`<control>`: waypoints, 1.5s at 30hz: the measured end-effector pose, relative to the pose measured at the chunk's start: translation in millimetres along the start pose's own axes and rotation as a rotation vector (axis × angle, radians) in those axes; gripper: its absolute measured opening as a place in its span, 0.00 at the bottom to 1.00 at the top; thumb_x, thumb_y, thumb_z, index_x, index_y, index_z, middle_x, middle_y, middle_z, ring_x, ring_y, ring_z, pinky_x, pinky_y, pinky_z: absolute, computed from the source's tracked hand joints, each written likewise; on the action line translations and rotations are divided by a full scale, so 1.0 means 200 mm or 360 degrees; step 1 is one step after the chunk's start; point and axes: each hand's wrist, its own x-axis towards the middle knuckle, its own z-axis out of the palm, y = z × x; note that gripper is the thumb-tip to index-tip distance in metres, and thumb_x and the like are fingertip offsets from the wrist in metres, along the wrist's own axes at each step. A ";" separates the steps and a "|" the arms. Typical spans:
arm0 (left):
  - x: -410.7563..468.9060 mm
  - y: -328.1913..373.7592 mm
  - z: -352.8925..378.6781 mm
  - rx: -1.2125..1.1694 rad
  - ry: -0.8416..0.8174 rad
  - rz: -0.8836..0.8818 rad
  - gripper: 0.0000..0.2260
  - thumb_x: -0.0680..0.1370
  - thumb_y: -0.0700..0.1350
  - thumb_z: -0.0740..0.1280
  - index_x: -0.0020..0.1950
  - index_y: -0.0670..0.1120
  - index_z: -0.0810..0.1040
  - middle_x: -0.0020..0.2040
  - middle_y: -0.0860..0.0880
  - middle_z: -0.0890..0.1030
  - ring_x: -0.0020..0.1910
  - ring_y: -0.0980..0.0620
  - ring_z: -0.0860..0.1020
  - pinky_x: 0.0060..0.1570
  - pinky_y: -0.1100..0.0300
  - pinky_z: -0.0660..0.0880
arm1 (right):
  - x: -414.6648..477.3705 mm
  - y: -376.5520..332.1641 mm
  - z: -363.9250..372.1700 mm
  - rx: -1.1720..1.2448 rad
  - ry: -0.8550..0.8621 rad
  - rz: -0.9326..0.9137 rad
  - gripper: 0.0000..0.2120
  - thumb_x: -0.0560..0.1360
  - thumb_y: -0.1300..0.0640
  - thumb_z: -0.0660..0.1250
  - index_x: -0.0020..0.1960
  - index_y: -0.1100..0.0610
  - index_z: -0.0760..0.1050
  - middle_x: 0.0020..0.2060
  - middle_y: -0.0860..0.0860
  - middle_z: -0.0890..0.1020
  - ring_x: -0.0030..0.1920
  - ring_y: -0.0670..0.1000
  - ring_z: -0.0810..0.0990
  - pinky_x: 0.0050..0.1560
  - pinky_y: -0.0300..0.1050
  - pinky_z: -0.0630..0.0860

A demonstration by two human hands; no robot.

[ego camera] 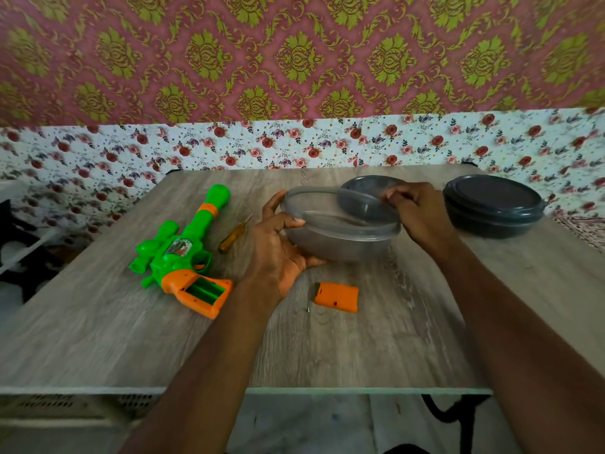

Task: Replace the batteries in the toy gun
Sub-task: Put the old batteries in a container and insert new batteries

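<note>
A green and orange toy gun [183, 253] lies on the wooden table [376, 339] at the left, its grip compartment open and showing green inside. The orange battery cover [336, 297] lies apart near the middle, with a tiny screw [308, 309] beside it. A small screwdriver [234, 234] with an amber handle rests right of the gun. My left hand [278, 244] grips the left side of a clear grey round container [340, 237], tilted and lifted a little. My right hand [415, 211] pinches its far right rim. No batteries are visible.
A dark round lid [366, 191] lies behind the clear container. A dark grey closed round container [492, 204] stands at the table's right rear. Flowered cloth covers the wall behind. A black frame stands off the table's left edge.
</note>
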 end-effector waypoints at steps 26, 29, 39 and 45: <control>-0.03 0.39 -0.30 0.2812 -0.0322 0.0315 0.29 0.70 0.49 0.81 0.70 0.57 0.76 0.72 0.55 0.72 0.70 0.54 0.72 0.64 0.63 0.68 | -0.25 -0.11 0.01 0.0028 0.0385 0.0262 0.11 0.77 0.68 0.70 0.57 0.62 0.85 0.48 0.58 0.87 0.39 0.47 0.80 0.41 0.33 0.72; -0.01 0.35 -0.31 0.3121 -0.0613 0.0139 0.38 0.71 0.55 0.79 0.78 0.57 0.67 0.77 0.54 0.67 0.76 0.53 0.66 0.70 0.63 0.59 | -0.25 -0.10 0.01 0.0031 0.0439 0.0299 0.10 0.76 0.67 0.70 0.57 0.62 0.85 0.49 0.59 0.87 0.40 0.47 0.80 0.37 0.25 0.67; 0.16 0.18 -0.32 0.3644 -0.0552 0.0371 0.17 0.84 0.53 0.60 0.73 0.56 0.69 0.61 0.43 0.68 0.58 0.38 0.73 0.60 0.44 0.72 | -0.25 -0.07 0.02 0.0022 0.0436 0.0311 0.10 0.76 0.67 0.70 0.55 0.61 0.85 0.48 0.58 0.88 0.40 0.47 0.81 0.37 0.26 0.68; 0.20 0.13 -0.26 0.3821 -0.0663 0.0654 0.19 0.86 0.49 0.56 0.76 0.44 0.64 0.67 0.37 0.68 0.47 0.37 0.79 0.43 0.51 0.69 | -0.25 -0.07 0.02 0.0034 0.0470 0.0302 0.10 0.76 0.67 0.70 0.54 0.61 0.86 0.48 0.57 0.88 0.41 0.47 0.81 0.41 0.29 0.70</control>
